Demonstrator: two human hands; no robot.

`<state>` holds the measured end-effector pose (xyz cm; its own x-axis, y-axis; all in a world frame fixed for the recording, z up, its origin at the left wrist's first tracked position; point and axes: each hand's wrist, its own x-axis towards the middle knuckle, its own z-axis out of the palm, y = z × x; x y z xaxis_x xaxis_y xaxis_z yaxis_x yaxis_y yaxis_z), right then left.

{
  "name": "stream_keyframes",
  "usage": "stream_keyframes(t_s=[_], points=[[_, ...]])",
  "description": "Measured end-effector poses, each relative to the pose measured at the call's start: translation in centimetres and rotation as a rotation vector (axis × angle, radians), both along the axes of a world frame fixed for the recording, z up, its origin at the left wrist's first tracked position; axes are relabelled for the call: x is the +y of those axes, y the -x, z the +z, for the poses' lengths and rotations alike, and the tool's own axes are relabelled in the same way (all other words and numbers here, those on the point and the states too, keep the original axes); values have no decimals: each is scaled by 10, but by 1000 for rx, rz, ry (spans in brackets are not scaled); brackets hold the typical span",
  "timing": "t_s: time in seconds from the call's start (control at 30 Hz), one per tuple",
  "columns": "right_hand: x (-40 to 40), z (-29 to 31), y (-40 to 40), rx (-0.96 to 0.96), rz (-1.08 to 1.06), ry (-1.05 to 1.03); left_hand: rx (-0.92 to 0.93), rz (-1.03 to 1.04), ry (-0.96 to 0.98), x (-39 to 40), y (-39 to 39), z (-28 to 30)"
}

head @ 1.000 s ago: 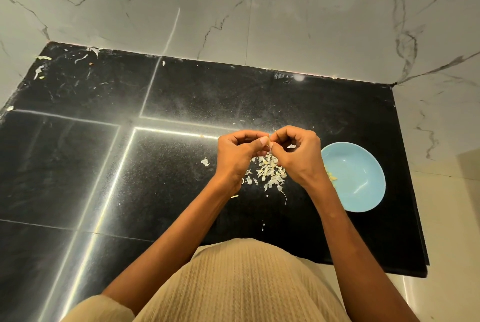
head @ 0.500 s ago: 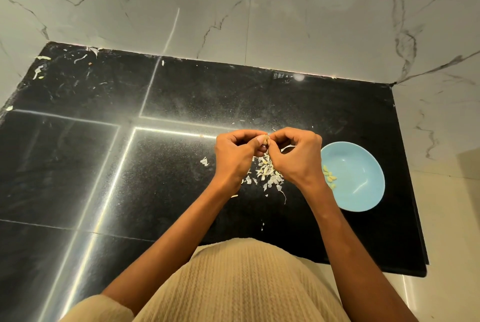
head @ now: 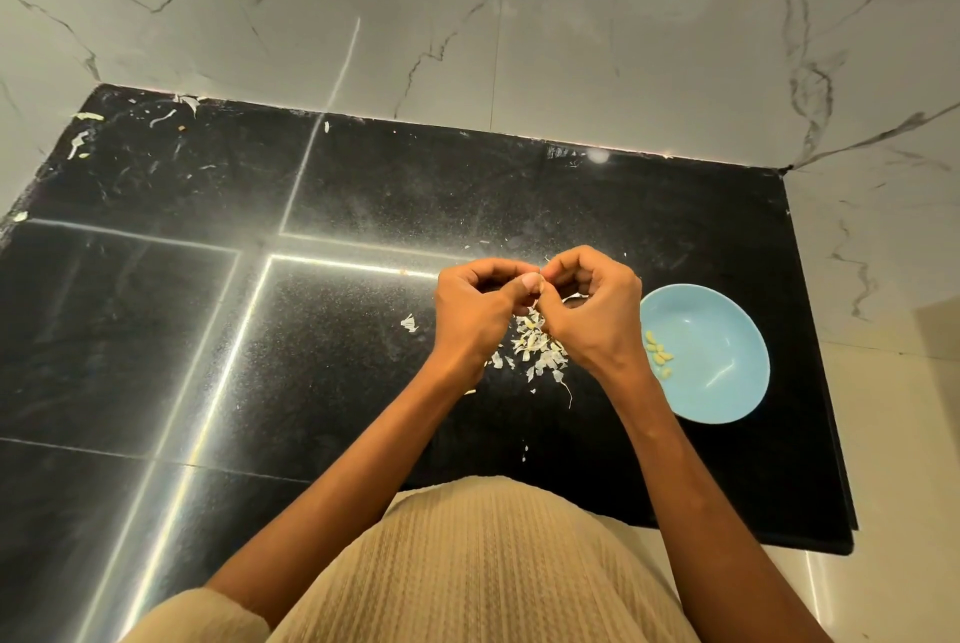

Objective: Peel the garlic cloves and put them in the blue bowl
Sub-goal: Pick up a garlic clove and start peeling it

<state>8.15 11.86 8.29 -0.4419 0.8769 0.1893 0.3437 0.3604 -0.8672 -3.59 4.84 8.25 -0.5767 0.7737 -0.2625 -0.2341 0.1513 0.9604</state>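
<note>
Pinching one garlic clove [head: 539, 285] between both hands at frame centre, just above the heap of peelings [head: 535, 349] on the black counter [head: 363, 185]. Left hand [head: 475, 310] has fingers curled in, thumb tip pressed against the clove; right hand [head: 592, 312] is curled the same way, fingertips meeting the left thumb at the same spot. The clove is almost fully hidden between the fingertips, so I can't tell its long axis or how much skin is left. Key relation: the blue bowl [head: 727, 382] sits right of centre, just beside the right wrist and well apart from the left hand, so the right hand is the nearer one for the drop. A few peeled cloves [head: 657, 354] already lie on the bowl's left inner side. My read: still mid-peel; once the skin is off, a short move rightward and slightly toward frame bottom gets the clove in.
</note>
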Motion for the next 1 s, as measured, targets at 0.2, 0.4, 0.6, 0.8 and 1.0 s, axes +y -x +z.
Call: stream_keyframes(t_s=[0.2,0.4,0.6,0.8,1.0], points=[[3,0,-3,120,17,182,52,56,2,0,-1,1],[2,2,-3,154,51,257,73,75,16,-1,-1,2],[2,4,-3,101,62,255,78,86,29,0,-1,1],[2,6,-3,70,66,191,44,70,16,0,-1,3],[0,8,-2,91,81,189,-32,45,-15,-2,1,1]])
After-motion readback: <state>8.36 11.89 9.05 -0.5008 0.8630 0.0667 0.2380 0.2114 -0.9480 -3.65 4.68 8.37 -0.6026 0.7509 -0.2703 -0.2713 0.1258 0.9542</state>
